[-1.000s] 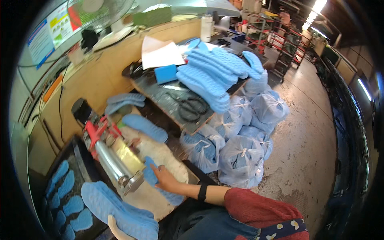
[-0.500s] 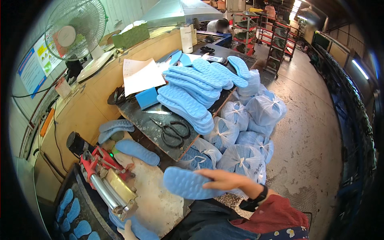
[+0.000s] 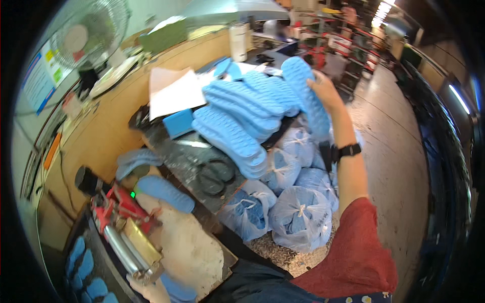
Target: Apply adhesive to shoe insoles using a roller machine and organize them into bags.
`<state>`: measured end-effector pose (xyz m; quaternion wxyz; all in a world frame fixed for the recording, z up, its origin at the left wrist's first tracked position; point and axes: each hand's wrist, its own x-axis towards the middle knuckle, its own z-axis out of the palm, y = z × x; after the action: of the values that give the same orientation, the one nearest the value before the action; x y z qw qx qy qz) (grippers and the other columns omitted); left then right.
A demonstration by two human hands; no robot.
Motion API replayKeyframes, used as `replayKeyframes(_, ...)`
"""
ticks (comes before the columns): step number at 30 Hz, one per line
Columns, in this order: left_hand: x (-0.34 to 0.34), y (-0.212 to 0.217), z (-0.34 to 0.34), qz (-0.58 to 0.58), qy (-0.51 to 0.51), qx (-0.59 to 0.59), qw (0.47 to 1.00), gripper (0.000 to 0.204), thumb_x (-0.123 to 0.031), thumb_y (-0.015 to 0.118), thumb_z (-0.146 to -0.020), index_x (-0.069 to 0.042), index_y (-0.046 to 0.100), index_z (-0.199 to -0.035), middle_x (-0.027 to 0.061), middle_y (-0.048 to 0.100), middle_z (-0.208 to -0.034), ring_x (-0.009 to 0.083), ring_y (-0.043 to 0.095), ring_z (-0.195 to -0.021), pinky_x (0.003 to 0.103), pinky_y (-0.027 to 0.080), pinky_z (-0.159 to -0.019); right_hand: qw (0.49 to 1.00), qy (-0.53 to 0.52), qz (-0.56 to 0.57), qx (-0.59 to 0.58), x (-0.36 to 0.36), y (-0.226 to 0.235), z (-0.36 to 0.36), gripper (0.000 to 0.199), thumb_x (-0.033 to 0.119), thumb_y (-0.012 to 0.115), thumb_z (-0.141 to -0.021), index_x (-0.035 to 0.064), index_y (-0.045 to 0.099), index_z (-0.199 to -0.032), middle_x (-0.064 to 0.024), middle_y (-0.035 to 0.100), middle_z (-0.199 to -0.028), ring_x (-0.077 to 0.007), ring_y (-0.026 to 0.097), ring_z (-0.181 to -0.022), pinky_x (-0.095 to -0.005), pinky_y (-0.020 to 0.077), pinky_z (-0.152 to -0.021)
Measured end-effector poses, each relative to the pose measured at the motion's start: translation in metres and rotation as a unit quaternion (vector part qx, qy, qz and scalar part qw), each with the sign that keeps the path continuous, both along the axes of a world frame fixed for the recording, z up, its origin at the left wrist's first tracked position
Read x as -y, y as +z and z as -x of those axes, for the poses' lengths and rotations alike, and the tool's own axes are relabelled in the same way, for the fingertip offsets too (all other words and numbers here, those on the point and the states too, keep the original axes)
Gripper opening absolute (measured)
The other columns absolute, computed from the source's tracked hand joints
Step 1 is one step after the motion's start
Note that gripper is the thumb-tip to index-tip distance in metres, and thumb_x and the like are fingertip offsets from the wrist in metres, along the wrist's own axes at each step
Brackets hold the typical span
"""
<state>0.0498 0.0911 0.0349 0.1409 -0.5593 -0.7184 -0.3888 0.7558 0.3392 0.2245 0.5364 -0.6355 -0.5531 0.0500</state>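
Note:
Raised at the right end of the dark worktable, my right hand grips a long blue bumpy insole by its edge. The insole is held steeply, beside a stack of similar blue insoles. At the lower edge, my left hand is at the metal rollers of a red press machine. Its fingers are partly cut off and appear closed at the edge of another blue insole. A further insole lies on the pale board by the machine.
Black scissors, a blue box and white paper lie on the worktable. Tied clear bags of insoles stand on the floor to its right. A dark tray with several small blue pieces sits left of the machine. A fan stands far left.
My right hand has carried its insole up and away from above the pale board to the right end of the stack. My left hand stays by the rollers. The view has shifted slightly.

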Motion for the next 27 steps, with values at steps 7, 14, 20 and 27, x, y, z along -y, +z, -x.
replayKeyframes(7, 0.003, -0.064, 0.039, 0.258, 0.119, 0.046, 0.958, 0.056, -0.015, 0.061, -0.081, -0.004, 0.036, -0.13, 0.0203, 0.051, -0.118, 0.035, 0.048, -0.114, 0.043, 0.041, -0.094, 0.979, 0.17, 0.112, -0.031, -0.115, -0.01, -0.013, 0.044, 0.018, 0.062, -0.086, -0.0029, 0.052, -0.124, -0.0131, 0.061, -0.112, -0.0195, 0.057, -0.104, -0.0329, 0.0433, -0.091)
replayKeyframes(14, 0.007, -0.021, 0.006, 0.329, 0.162, -0.043, 0.929, 0.061, -0.035, 0.053, -0.088, -0.008, 0.034, -0.139, 0.0233, 0.03, -0.143, 0.0358, 0.031, -0.132, 0.048, 0.023, -0.11, 0.948, 0.009, 0.194, 0.251, -0.131, -0.029, 0.031, 0.052, 0.026, 0.065, -0.081, -0.0022, 0.053, -0.123, -0.0233, 0.059, -0.116, -0.0338, 0.056, -0.11, -0.0367, 0.0423, -0.094)
replayKeyframes(20, -0.017, 0.001, -0.011, 0.475, 0.019, 0.019, 0.879, 0.057, -0.038, 0.052, -0.088, -0.008, 0.039, -0.134, 0.0129, 0.047, -0.134, 0.0272, 0.04, -0.127, 0.048, 0.012, -0.114, 0.969, 0.002, 0.067, 0.239, -0.058, 0.017, 0.006, 0.035, 0.024, 0.057, -0.09, -0.0028, 0.058, -0.113, -0.017, 0.064, -0.105, -0.0241, 0.061, -0.099, -0.0321, 0.0451, -0.088)
replayKeyframes(27, 0.001, -0.014, 0.005, 0.389, 0.004, -0.195, 0.9, 0.024, -0.023, 0.052, -0.083, -0.012, 0.067, -0.098, 0.0074, 0.066, -0.1, 0.0276, 0.058, -0.1, 0.048, 0.034, -0.098, 0.678, 0.696, 0.237, -0.002, 0.151, -0.02, 0.237, 0.031, 0.02, 0.057, -0.092, -0.0003, 0.059, -0.115, -0.0159, 0.062, -0.106, -0.0263, 0.059, -0.099, -0.0356, 0.046, -0.085)
